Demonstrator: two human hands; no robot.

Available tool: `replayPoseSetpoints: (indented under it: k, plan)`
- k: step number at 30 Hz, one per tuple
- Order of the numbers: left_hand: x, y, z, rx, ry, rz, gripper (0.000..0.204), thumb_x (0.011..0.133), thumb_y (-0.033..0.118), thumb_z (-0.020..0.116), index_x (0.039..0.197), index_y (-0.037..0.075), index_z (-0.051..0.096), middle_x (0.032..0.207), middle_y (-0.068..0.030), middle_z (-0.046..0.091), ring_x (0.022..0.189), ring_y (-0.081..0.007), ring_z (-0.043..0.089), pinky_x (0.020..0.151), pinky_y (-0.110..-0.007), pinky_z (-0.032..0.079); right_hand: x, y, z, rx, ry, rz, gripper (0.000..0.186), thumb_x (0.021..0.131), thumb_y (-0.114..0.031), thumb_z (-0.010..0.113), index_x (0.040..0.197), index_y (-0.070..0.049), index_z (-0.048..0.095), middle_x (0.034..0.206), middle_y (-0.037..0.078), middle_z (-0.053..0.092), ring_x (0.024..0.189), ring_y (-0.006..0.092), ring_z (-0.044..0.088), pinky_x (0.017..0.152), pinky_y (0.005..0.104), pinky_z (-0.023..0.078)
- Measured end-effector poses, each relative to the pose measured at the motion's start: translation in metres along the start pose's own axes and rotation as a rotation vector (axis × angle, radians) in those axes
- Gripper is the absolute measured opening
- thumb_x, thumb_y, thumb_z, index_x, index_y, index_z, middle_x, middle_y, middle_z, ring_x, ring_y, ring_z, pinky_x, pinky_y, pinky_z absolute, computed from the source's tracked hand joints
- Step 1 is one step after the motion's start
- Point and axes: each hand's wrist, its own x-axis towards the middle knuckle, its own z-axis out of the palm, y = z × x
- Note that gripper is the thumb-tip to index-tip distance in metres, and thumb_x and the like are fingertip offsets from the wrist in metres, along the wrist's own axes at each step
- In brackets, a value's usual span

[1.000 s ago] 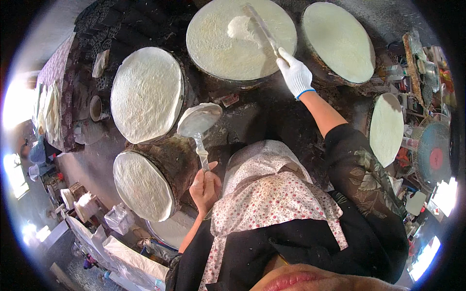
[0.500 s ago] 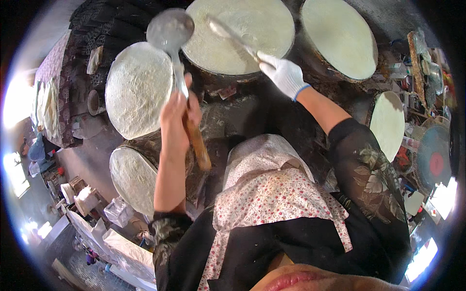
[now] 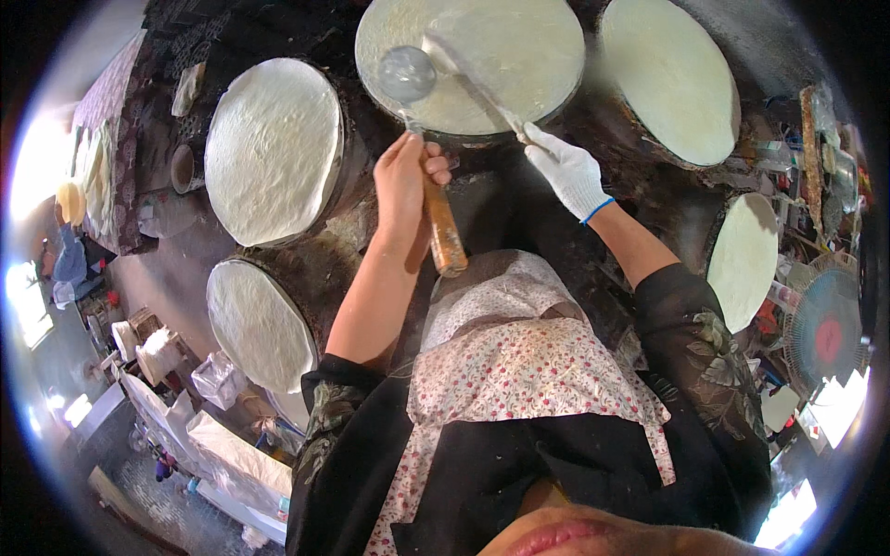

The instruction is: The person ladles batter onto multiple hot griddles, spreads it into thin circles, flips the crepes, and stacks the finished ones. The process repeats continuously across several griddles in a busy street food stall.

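My left hand (image 3: 404, 178) is bare and closed round the wooden handle of a ladle (image 3: 445, 232). The ladle's round metal bowl hangs over the left part of the far middle round griddle, which is covered with pale batter (image 3: 519, 56). A white knit glove covers my right hand (image 3: 567, 169), whose fingers grip the near end of a long thin spatula-like tool (image 3: 477, 91). Its pale far end is over the same batter; whether it touches cannot be seen.
Other round griddles with pale sheets stand around me: one at left (image 3: 273, 153), one at lower left (image 3: 260, 324), one at far right (image 3: 672, 79), one at right (image 3: 744, 259). A fan (image 3: 823, 324) stands at the right edge. Dark stacked pieces lie at far left.
The ladle has moved right and nearer, from between two griddles to over the middle one. My right hand and its tool have shifted slightly right and nearer. The view has turned a little.
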Motion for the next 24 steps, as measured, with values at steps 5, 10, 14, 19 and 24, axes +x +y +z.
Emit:
replayPoseSetpoints:
  k: [5,10,14,19,24]
  plan:
    - [-0.008,0.007,0.018,-0.311,-0.005,-0.231,0.009,0.11,0.007,0.047,0.111,-0.001,0.053,0.085,-0.0028,0.052,0.065,-0.0094,0.047,0.057,-0.025,0.043,-0.006,-0.045,-0.005,0.202,-0.161,0.17,0.044,0.102,-0.024,0.072,0.142,-0.003,0.068,0.119,0.004,0.077,0.096,0.0099,0.069,0.086,0.0237,0.054]
    - [-0.064,0.049,0.005,-0.829,-0.313,-0.31,0.03,0.116,0.015,0.044,0.138,-0.005,0.05,0.084,0.0023,0.04,0.058,-0.003,0.039,0.043,-0.021,0.036,-0.039,-0.127,-0.053,0.401,-0.087,0.17,0.042,0.103,-0.022,0.073,0.142,-0.007,0.069,0.091,-0.005,0.068,0.061,-0.0004,0.049,0.048,0.0183,0.038]
    - [-0.071,0.06,0.022,-0.626,-0.346,-0.188,0.031,0.116,0.016,0.044,0.141,-0.004,0.047,0.086,0.001,0.043,0.057,-0.0034,0.039,0.042,-0.019,0.037,-0.033,-0.157,-0.093,0.45,0.036,-0.062,0.04,0.104,-0.023,0.071,0.14,-0.007,0.07,0.08,-0.006,0.064,0.051,-0.0012,0.044,0.041,0.0176,0.031]
    - [-0.077,0.077,0.036,-0.689,-0.428,-0.159,0.033,0.117,0.016,0.043,0.142,-0.004,0.045,0.086,0.001,0.043,0.056,-0.0021,0.038,0.042,-0.018,0.039,0.008,-0.119,-0.075,0.477,0.058,0.126,0.039,0.103,-0.024,0.071,0.141,-0.011,0.07,0.087,0.0,0.072,0.05,0.003,0.044,0.041,0.0225,0.031]
    - [-0.114,0.083,0.01,-0.527,-0.387,0.013,0.035,0.117,0.017,0.043,0.146,-0.003,0.045,0.088,0.0022,0.043,0.056,-0.0016,0.037,0.042,-0.017,0.04,0.002,-0.053,-0.005,-0.4,-0.079,-0.121,0.045,0.095,-0.042,0.074,0.138,-0.03,0.071,0.118,0.018,0.075,0.106,0.0372,0.074,0.091,0.0447,0.058]
